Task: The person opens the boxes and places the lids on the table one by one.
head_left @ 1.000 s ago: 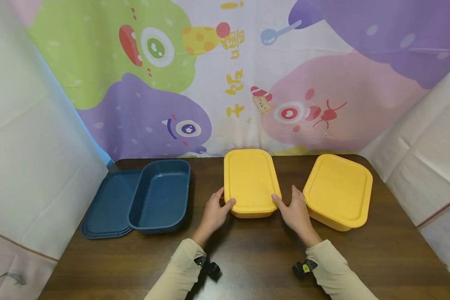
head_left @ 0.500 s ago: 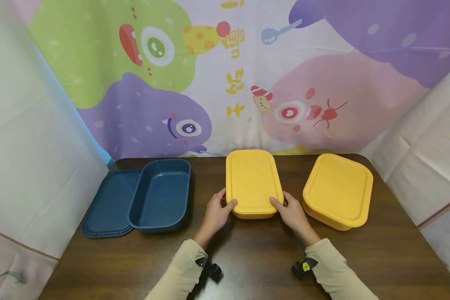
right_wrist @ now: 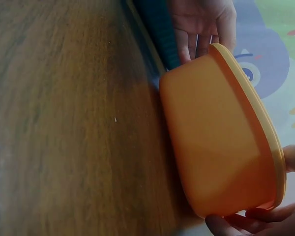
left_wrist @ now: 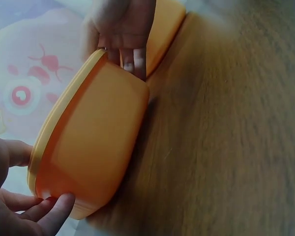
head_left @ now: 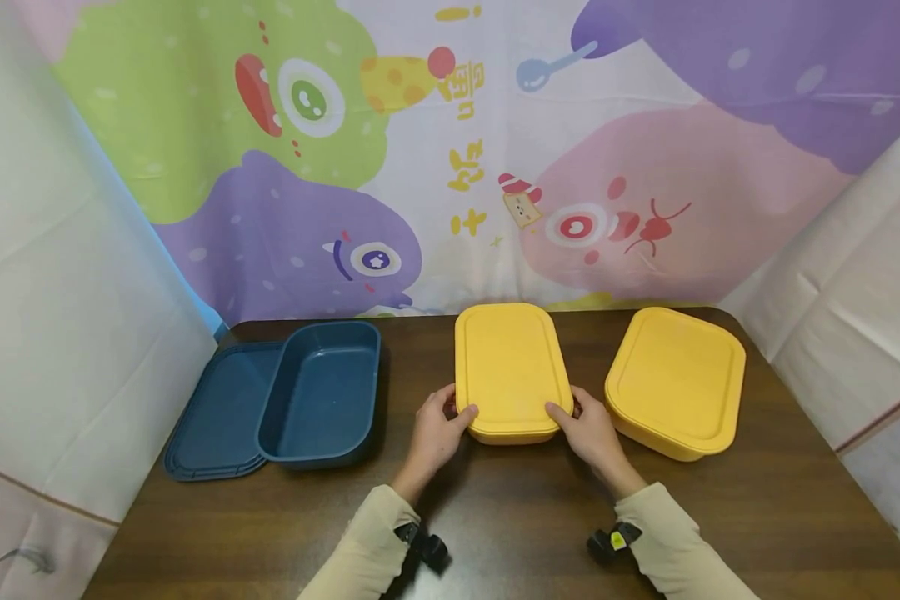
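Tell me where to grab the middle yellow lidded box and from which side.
Grip the middle yellow box at its two near corners, coming from the front edge. The left hand and right hand already sit there, thumbs on the lid rim, fingers under the rounded walls.

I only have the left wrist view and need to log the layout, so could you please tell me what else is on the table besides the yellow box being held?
Observer: A second lidded yellow rectangular plastic box stands to the right of the held yellow rectangular plastic box.
Operator: Anything on the other side?
Observer: An open dark blue rectangular plastic box sits left, partly on its dark blue plastic lid.
Operator: Do both thumbs sit on the held box's lid?
Observer: Yes, the left hand and right hand each press a thumb on its near corners.
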### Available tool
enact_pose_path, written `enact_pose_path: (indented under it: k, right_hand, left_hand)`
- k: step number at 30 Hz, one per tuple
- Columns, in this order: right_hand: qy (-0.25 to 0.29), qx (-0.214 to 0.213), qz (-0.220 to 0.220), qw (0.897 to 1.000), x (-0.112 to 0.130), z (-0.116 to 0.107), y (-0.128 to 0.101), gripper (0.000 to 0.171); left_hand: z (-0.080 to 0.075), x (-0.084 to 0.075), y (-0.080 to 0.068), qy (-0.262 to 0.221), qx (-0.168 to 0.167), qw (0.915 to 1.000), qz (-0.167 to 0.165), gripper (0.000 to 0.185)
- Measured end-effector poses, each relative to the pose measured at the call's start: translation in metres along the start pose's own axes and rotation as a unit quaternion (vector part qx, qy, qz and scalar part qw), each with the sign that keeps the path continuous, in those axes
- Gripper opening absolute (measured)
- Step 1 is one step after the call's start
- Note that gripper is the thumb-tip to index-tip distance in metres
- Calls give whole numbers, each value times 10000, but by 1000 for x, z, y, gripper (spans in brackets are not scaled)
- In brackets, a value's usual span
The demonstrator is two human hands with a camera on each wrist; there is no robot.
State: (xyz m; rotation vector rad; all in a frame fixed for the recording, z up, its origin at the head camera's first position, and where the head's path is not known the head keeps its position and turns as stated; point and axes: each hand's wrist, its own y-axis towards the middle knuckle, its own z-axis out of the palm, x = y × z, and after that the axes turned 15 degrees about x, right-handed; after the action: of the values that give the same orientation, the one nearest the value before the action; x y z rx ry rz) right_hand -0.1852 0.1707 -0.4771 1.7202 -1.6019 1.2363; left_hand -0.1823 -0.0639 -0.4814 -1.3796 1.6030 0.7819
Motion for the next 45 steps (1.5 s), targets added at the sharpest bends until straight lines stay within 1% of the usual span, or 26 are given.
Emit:
enact_pose_path:
  k: [5, 12, 19, 23, 26, 33, 39, 45]
  right_hand:
    - [8, -64, -15, 10000, -2, -2, -6, 50]
    - [49, -128, 5, 9999, -5, -7, -14, 51]
    - [-6, -85, -8, 10000, -7, -11, -19, 51]
    - [32, -94, -3, 10000, -9, -14, -23, 52]
    - [12, -54, -9, 10000, -11, -17, -24, 53]
    - [-140, 61, -55, 9999, -15, -20, -24, 58]
    - [-143, 54, -87, 9998, -18, -19, -25, 57]
    - [-122, 12, 19, 9999, -19, -19, -26, 57]
  left_hand:
    - [4, -1, -3, -25, 69, 9999, -73, 51]
    - [10, -5, -7, 19, 90, 9999, 113, 51]
    - [15, -9, -11, 63, 21, 10000, 35, 51]
    - [18, -12, -12, 26, 37, 10000, 77, 51]
    - [21, -13, -13, -4, 14, 9999, 102, 51]
    - [26, -13, -15, 16, -17, 10000, 38, 49]
    - [27, -12, -17, 51, 13, 10000, 0, 49]
    - [27, -13, -17, 84, 101, 9999, 8, 49]
